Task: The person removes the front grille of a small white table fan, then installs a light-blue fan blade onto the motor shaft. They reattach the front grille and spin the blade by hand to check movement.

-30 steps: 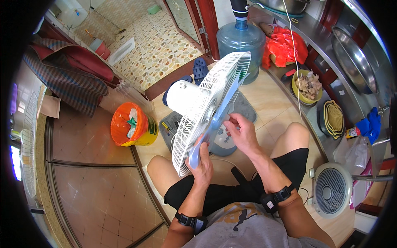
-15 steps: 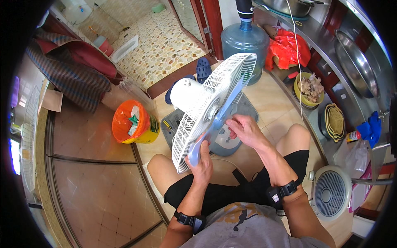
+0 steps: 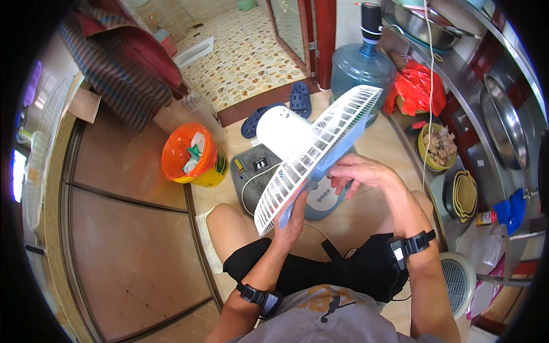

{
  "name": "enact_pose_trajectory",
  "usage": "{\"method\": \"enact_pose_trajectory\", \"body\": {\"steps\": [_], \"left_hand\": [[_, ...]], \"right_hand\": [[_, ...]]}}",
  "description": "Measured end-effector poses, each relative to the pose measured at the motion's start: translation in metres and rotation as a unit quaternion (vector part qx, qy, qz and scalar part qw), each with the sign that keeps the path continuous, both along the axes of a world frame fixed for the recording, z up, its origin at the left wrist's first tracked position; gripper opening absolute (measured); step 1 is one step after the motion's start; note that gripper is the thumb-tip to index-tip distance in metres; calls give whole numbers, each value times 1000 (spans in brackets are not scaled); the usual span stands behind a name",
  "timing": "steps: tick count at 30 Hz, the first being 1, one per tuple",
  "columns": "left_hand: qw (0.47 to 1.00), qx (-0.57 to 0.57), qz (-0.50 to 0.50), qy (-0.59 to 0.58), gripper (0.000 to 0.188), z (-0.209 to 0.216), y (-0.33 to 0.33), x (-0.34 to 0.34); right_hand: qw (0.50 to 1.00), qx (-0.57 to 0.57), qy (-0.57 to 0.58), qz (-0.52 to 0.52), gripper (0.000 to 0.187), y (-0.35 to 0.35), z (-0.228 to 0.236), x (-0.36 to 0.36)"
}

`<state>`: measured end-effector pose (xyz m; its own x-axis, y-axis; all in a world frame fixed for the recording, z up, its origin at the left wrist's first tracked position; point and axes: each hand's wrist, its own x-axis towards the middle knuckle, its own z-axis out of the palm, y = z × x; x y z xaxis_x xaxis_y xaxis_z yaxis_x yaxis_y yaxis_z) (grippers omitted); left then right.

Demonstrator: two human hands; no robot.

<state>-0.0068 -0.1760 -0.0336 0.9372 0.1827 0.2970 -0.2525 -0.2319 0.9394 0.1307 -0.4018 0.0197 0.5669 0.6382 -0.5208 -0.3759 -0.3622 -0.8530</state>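
Observation:
A standing fan with its front uncovered is tilted before me: white rear grille [image 3: 273, 204], white motor housing [image 3: 280, 131], translucent blue blade [image 3: 345, 143] and grey-blue base [image 3: 320, 208]. My left hand [image 3: 290, 226] is closed round the blade's lower part beside the grille's rim. At the middle of the blade, my right hand [image 3: 366, 171] has its thumb and forefinger drawn together, the other fingers curled below. Whatever those fingertips grip is hidden, since the blade is seen nearly edge-on.
Under the fan lies a grey mat [image 3: 251, 157] with a small yellow-and-black item [image 3: 238, 166]. An orange-lined bucket [image 3: 216, 171] stands left, blue clogs [image 3: 300, 100] and a water bottle [image 3: 357, 68] beyond. Metal shelving [image 3: 457, 80] runs along the right, near a box fan [image 3: 456, 280].
The view has shifted, so the surroundings sit further right. The fan head has turned, showing its blade more edge-on. My right hand's fingers have come in against the blade's middle.

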Motion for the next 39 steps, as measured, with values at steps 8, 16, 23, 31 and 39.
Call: {"method": "enact_pose_trajectory", "body": {"steps": [8, 16, 23, 31, 39], "left_hand": [[992, 83, 22, -91, 30, -6, -3, 4], [993, 94, 18, -64, 30, 6, -3, 3], [986, 90, -7, -140, 47, 16, 7, 6], [975, 155, -28, -155, 65, 41, 0, 1], [983, 114, -54, -131, 65, 29, -2, -3]], "right_hand": [[975, -100, -194, -29, 31, 15, 8, -14], [857, -197, -473, -48, 21, 28, 0, -29], [942, -195, -263, -76, 42, 23, 1, -34], [996, -57, -56, -34, 56, 0, 8, -5], [996, -1, 66, -52, 51, -12, -9, 12]]}}
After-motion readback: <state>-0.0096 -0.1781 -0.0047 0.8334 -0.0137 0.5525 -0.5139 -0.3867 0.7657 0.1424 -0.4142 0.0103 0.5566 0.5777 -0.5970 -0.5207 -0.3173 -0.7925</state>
